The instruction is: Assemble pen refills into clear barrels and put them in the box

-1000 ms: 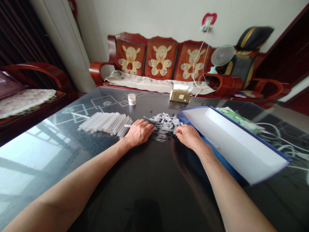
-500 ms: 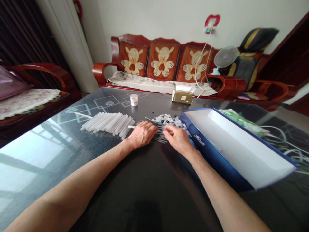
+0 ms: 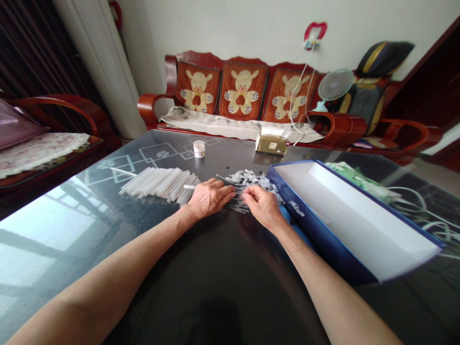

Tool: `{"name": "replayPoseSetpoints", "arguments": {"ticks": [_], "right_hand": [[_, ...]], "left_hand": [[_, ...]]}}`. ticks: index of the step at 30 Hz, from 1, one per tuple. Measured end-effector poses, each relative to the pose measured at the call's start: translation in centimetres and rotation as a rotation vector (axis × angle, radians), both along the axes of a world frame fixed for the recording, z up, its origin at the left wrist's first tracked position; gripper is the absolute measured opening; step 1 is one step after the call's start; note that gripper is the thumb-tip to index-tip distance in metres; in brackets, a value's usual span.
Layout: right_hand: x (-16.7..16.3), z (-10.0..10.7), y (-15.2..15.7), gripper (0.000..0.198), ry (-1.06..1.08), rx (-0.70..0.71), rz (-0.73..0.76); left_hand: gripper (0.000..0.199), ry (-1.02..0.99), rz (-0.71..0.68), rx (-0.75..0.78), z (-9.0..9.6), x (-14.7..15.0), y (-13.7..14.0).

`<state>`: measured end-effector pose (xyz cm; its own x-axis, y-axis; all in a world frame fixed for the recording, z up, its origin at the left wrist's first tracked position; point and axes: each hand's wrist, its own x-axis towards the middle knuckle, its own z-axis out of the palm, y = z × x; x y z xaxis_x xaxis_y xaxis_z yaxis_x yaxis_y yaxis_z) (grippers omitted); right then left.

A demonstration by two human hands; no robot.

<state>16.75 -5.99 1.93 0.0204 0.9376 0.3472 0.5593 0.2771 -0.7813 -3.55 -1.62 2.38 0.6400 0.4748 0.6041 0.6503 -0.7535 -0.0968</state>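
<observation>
My left hand (image 3: 211, 197) is closed round a thin white tube (image 3: 188, 187), whose end sticks out to the left past the knuckles. Facing it, my right hand (image 3: 262, 205) has thumb and fingertips pinched together, almost meeting the left fingertips; whatever they grip is too small to make out. A row of long white tubes (image 3: 161, 184) lies side by side left of my left hand. Short white and black pieces (image 3: 251, 177) are heaped just behind my right hand. Thin dark sticks (image 3: 237, 205) lie on the table between and below the two hands.
A deep blue box with a white inside (image 3: 354, 211) stands close to my right forearm. Farther back on the dark glossy table (image 3: 179, 297) are a small white tub (image 3: 199, 149) and a gold tissue box (image 3: 271, 143). White cable (image 3: 440, 230) coils at the far right.
My left hand has shifted slightly left, and the white tube end has moved left with it. The right fingers are drawn closer together in a pinch.
</observation>
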Motion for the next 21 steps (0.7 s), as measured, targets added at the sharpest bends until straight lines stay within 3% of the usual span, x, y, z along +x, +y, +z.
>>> {"name": "replayPoseSetpoints", "arguments": {"ticks": [4,9,11,16,21], "right_hand": [[0.2,0.1,0.0,0.019,-0.186,0.195,-0.017],[-0.8,-0.9,-0.1,0.018,-0.357,0.366,0.067],[-0.3,-1.2,-0.1,0.019,-0.444,0.384,0.012],[1.3,-1.5,0.2,0.018,-0.592,0.421,-0.151],[-0.5,-1.6,0.0,0.013,-0.669,0.401,-0.077]], "left_hand": [[0.038,0.007,0.075,0.033,-0.2,-0.2,0.4],[0.038,0.085,0.006,-0.006,0.2,-0.4,0.4],[0.039,0.101,0.036,-0.013,0.6,-1.1,0.8],[0.039,-0.027,0.264,0.023,1.3,-2.7,2.0],[0.036,-0.027,0.166,0.019,1.1,-2.1,2.0]]}}
